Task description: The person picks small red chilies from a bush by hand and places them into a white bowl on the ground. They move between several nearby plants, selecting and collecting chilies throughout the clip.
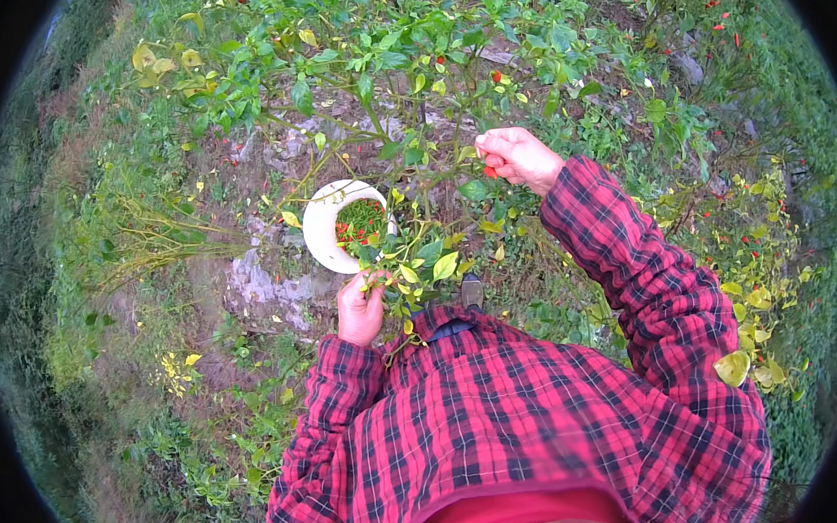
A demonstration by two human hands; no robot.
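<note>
My right hand (525, 159) is closed at the right of a chili plant (372, 121), with a red chili pepper (491, 172) showing at its fingers. Lower and to the left, my left hand (358, 311) pinches a leafy branch (419, 266) with green and yellowing leaves. Just beyond that hand is a white bucket (319, 231). Inside it lie many small red chilies (355, 235) mixed with green stems or pods. Leaves of the branch overlap the bucket's near right side.
More red chilies (714, 4) hang on plants at the far right. Bare thin stems (168, 243) spread out on the left. Pale sheeting or stony ground (266, 280) shows beneath the plants. A shoe (472, 290) is visible below my shirt's hem. Yellow leaves (758, 322) stand close to my right sleeve.
</note>
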